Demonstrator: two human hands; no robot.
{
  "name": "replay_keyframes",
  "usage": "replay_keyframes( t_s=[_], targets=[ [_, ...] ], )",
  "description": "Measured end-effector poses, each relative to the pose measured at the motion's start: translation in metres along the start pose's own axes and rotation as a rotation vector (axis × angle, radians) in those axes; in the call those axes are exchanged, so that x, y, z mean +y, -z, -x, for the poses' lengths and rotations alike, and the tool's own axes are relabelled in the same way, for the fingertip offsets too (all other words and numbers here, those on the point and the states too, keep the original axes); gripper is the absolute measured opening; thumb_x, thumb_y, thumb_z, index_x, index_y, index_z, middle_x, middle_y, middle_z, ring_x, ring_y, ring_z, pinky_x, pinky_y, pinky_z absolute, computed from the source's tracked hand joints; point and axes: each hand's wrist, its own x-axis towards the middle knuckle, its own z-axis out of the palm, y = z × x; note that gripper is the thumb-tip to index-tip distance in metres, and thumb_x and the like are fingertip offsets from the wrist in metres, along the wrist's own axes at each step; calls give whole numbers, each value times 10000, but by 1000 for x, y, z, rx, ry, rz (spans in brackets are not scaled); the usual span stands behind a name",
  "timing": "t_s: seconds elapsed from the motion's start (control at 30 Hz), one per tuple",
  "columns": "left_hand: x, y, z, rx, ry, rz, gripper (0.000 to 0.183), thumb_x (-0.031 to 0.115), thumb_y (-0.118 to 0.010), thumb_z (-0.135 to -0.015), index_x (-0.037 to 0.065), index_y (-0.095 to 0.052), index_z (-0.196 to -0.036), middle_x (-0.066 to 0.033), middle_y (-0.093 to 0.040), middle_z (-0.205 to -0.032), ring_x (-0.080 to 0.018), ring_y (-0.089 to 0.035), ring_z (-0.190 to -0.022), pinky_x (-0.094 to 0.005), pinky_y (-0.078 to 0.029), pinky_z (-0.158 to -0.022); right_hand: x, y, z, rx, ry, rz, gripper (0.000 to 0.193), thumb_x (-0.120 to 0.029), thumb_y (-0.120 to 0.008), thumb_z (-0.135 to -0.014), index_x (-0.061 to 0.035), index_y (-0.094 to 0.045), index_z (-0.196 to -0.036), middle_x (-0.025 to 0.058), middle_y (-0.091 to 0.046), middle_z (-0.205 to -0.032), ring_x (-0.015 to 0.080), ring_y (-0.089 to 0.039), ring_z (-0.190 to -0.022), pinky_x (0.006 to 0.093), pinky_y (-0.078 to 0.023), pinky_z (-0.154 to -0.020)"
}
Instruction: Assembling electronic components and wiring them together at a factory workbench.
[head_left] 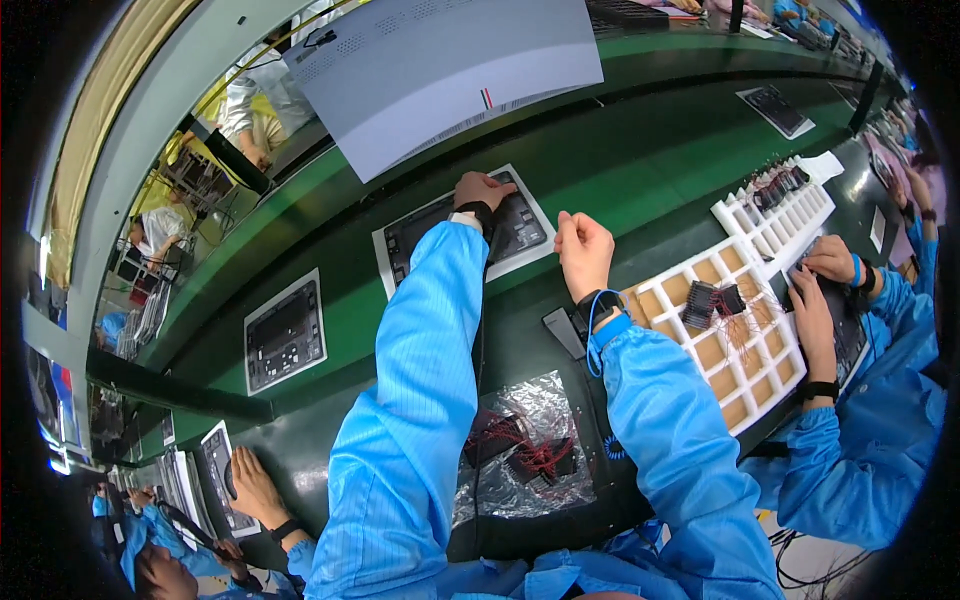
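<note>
The left hand [482, 190] is resting, fingers curled down, on the far edge of a dark panel [520, 232] that is lying in a white-framed tray [383, 262] on the green table [640, 170]. The right hand [583, 248] is hovering just right of that tray with its fingers closed into a loose fist; whether it is pinching anything small cannot be told.

Near the body, a sheet of silvery foil [560, 395] is carrying small dark parts with red wires [540, 462], lying untouched. To the right, a white compartment tray [745, 375] is holding only a couple of similar wired parts [712, 300]; most of its cells are showing bare.

Judging from this, work on the panel is under way rather than finished: the hand is sitting on it, and the wired parts on the foil are waiting. A second framed panel [285, 335] is lying further left, apart from both hands. A co-worker's hands [815, 300] are working at the right.
</note>
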Motion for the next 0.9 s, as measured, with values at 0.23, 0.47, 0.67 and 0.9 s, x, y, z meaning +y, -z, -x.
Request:
replay_keyframes(
  t_s=[0.23,0.47,0.67,0.9],
  targets=[
    [-19,4,-12,6,-4,3,427,468,-736,-797,42,-764,-810,-140,-712,-804,-257,-666,-744,-384,-527,-742,-4,-2,2,-6,12,23,374,-171,-607,-927,-1,-520,-606,31,-560,-530,75,-539,-497,256,-419,-479],
    [-4,32,8,-85,-47,152,357,390,-712,-791,37,-743,-826,-159,-714,-801,-303,-689,-788,-387,-522,-760,3,5,-1,8,28,37,375,-175,-612,-926,-2,-521,-605,31,-556,-526,74,-531,-496,257,-415,-486],
    [3,111,88,-247,-95,438,271,229,-590,-927,1,-673,-1047,-40,-668,-868,-103,-581,-656,-246,-461,-580,0,5,1,-26,38,74,371,-194,-607,-931,-6,-545,-617,30,-561,-529,75,-538,-503,257,-419,-494],
    [-66,131,220,-491,128,992,221,206,-551,-973,13,-616,-1056,-7,-595,-779,-90,-551,-621,-211,-425,-547,-1,-3,1,-46,50,84,361,-193,-607,-926,7,-563,-629,38,-583,-544,79,-558,-515,263,-433,-503]
  ],
)
